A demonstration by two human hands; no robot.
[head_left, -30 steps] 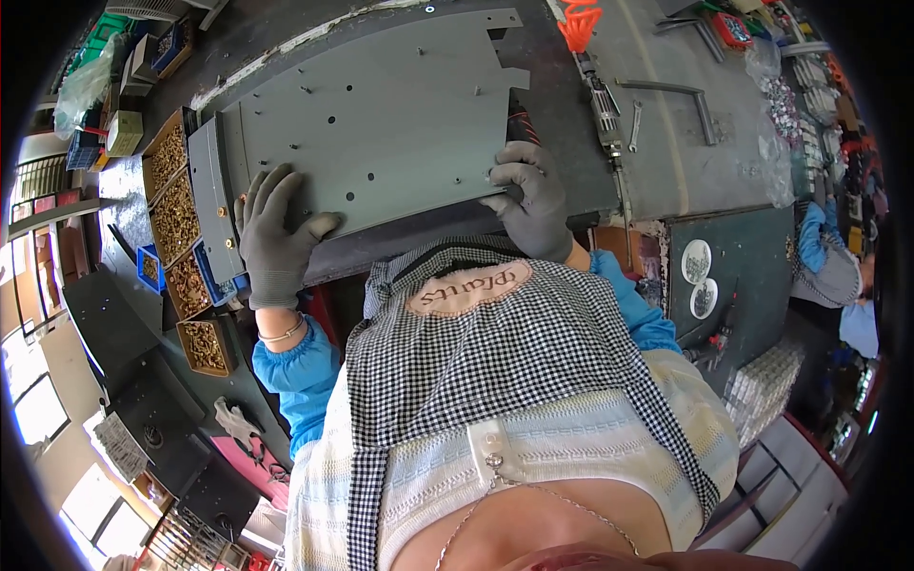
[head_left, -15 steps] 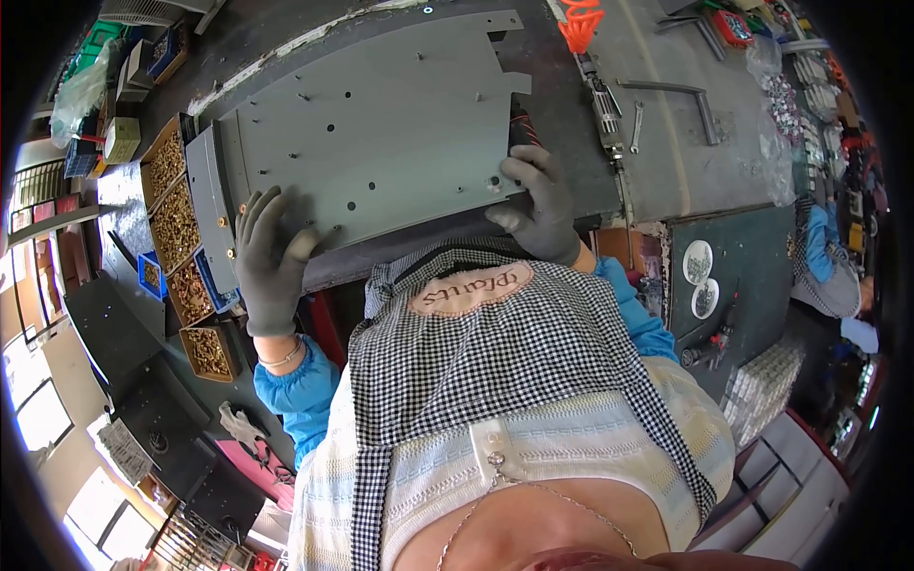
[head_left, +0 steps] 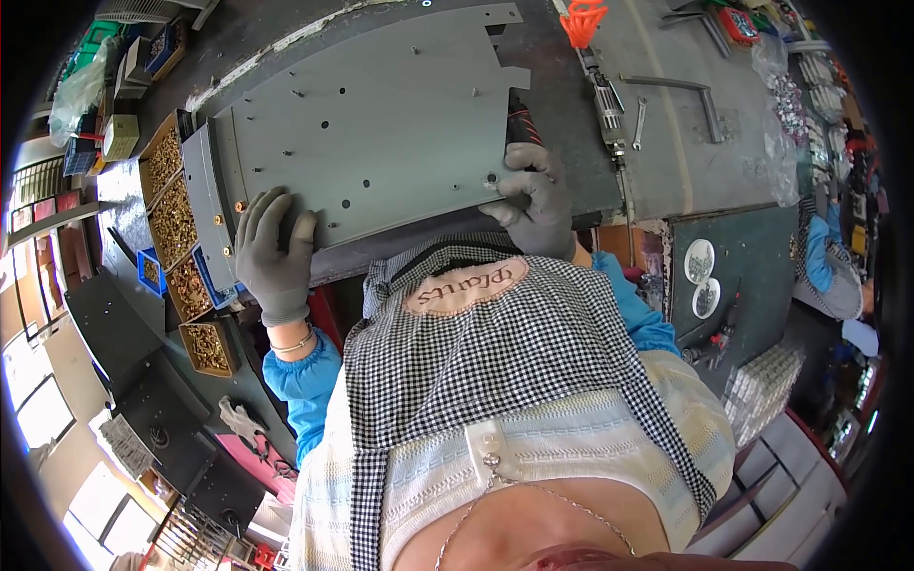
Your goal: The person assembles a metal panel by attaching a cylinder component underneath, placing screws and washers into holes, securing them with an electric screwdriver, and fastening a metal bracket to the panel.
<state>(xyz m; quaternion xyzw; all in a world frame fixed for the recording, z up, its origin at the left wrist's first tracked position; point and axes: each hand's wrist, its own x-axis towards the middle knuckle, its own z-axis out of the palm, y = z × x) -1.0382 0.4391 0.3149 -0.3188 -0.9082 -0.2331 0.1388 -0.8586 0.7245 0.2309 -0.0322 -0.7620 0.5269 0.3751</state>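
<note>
A large grey metal panel (head_left: 381, 124) lies on the bench before me, with upright studs, several holes and notches at its far right end. Its left end has a bent strip carrying brass-coloured fittings (head_left: 218, 220). My gloved left hand (head_left: 274, 252) rests on the near left corner, fingers extended over the surface beside the fittings and thumb apart. At the near right corner, my gloved right hand (head_left: 533, 200) has bent fingers and thumb about the edge, next to a small shiny ring (head_left: 491, 179). A black-and-red tool handle (head_left: 523, 124) shows just beyond that hand, partly hidden by the panel.
Boxes of small brass parts (head_left: 174, 219) stand to the left, with a blue bin (head_left: 150, 272) beside them. To the right are an air-hose tool (head_left: 606, 107), a wrench (head_left: 639, 124) and a bent bar (head_left: 700, 90). Two white dishes (head_left: 700, 257) sit farther right; another person (head_left: 828, 257) works beyond.
My left thumb has come up closer to its fingers, and that hand has shifted slightly right. My right fingers have curled a little more at the corner. The panel appears slightly shifted left and away.
</note>
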